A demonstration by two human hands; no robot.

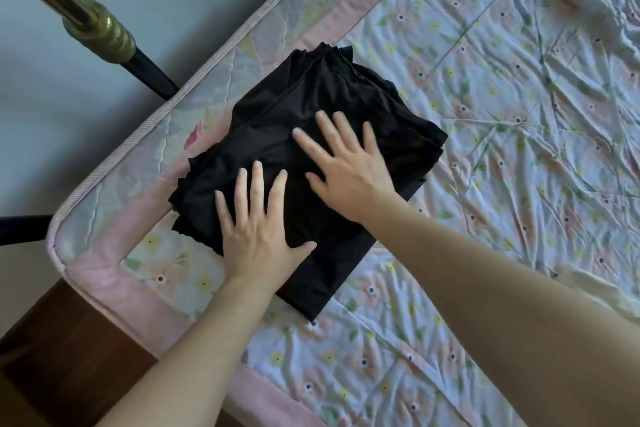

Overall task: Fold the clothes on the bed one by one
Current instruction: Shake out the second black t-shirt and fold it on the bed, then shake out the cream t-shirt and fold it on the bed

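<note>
Hands, left [258, 229] and right [349, 170], press flat on folded black garment [311, 107] near mattress corner [59, 236].

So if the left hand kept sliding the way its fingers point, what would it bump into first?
The left hand lies flat on the black clothes. Going straight on, it would cross more black cloth, then probably the pink mattress edge near the brass bedpost.

The black garment [311, 135] lies folded into a thick, rumpled bundle near the corner of the bed [485, 149], its layered edges ruffled on my left side.
</note>
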